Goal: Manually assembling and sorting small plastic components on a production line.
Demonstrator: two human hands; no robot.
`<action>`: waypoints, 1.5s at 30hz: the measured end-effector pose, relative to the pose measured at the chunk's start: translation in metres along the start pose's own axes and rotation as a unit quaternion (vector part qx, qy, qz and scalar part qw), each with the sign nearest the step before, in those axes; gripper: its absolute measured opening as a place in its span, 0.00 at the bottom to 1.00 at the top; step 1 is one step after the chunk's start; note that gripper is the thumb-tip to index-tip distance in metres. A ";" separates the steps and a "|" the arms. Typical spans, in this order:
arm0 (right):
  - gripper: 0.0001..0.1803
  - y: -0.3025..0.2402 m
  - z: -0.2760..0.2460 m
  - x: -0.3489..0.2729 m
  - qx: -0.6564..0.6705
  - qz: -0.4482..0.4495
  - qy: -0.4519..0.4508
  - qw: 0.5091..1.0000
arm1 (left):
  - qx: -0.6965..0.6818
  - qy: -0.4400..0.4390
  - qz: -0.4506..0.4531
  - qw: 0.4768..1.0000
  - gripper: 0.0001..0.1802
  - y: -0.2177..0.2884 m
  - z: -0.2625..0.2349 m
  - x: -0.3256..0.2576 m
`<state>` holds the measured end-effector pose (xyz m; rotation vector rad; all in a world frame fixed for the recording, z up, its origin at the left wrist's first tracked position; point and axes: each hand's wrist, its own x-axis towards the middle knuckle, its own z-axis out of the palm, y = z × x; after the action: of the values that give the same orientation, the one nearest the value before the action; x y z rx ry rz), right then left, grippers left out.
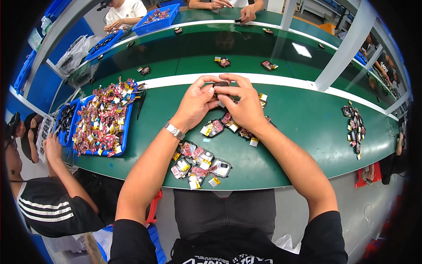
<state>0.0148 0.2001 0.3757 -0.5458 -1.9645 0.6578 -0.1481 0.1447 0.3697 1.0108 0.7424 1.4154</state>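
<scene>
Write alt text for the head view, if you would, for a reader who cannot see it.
A person's left hand and right hand hold a small dark part together over a green worktable. To the left, a blue tray is heaped with red, white and yellow parts, while small assemblies lie clustered nearer the person.

Across the green desk (307, 127), a white rail (281, 79) borders a dark green conveyor belt (189, 55) with a bright light reflection. A pale metal post (347, 48) slants up at right. Beyond the belt, at upper left, sits a person in a white shirt (132, 11); at left, another in a black shirt with white stripes (50, 207). Clear plastic bags (81, 53) slump near the belt's left end. Crumpled white plastic (285, 242) lies on the grey floor (338, 211).
</scene>
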 end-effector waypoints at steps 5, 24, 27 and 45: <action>0.09 -0.003 0.000 0.000 -0.024 0.009 0.021 0.999 | -0.039 -0.016 0.010 0.999 0.16 -0.003 -0.003 0.001; 0.09 -0.008 -0.003 0.005 -0.016 -0.036 0.009 0.999 | -0.028 -0.006 0.036 0.999 0.17 -0.004 0.003 0.001; 0.08 -0.003 -0.003 0.002 -0.020 -0.026 0.014 0.999 | -0.035 -0.007 0.042 0.998 0.17 -0.005 0.007 0.002; 0.08 -0.015 -0.007 0.008 -0.094 -0.119 0.051 0.987 | -0.046 0.026 0.000 0.999 0.17 0.000 0.007 -0.002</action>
<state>0.0165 0.1950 0.3936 -0.4398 -1.9657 0.2919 -0.1421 0.1416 0.3719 0.9060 0.7096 1.4676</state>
